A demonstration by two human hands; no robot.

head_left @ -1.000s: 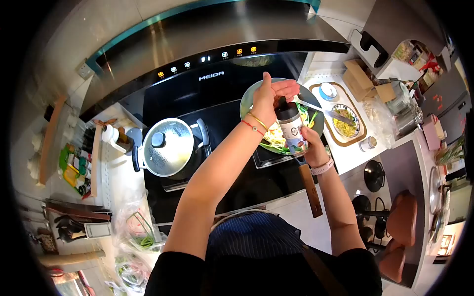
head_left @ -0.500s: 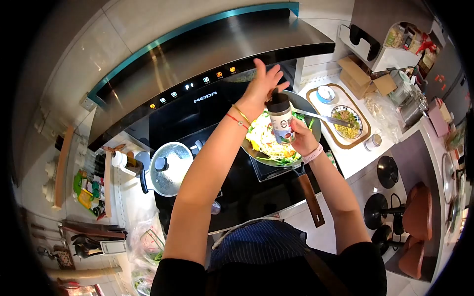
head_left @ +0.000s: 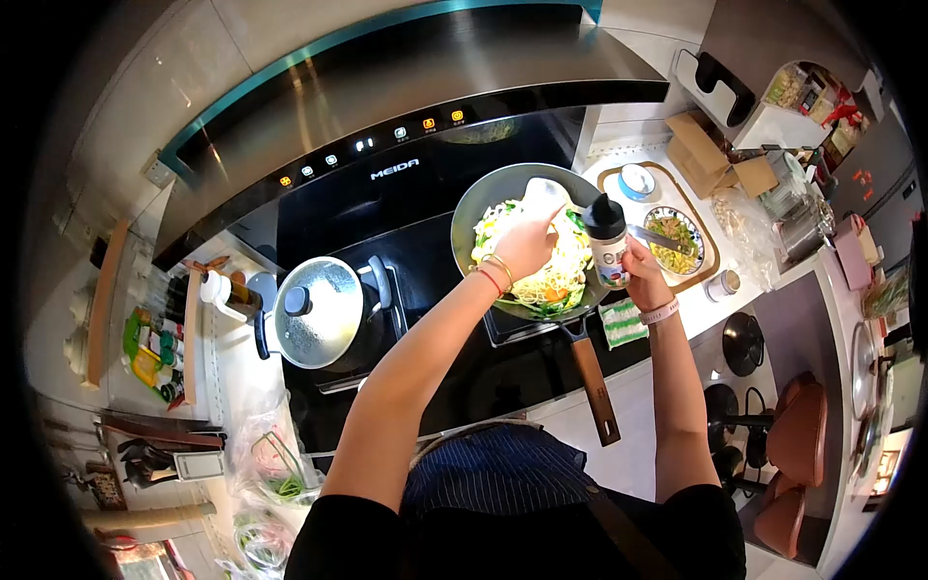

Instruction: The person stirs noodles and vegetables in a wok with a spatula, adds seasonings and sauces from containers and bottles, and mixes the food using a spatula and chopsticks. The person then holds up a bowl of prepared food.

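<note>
As right hand (head_left: 646, 277) holds bottle (head_left: 609, 257), left hand (head_left: 527, 244) over pan (head_left: 471, 215)

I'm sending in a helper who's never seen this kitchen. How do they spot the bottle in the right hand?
Find the black hob, then the uncovered pan on it. By the pan's right edge in the picture, the right hand holds the bottle. Its pointed black cap sets it apart from the white-topped bottle left of the lidded pot.

I have my left hand (head_left: 527, 244) just above centre frame, back showing; my right hand (head_left: 648, 275), right of centre, is curled gripping.
</note>
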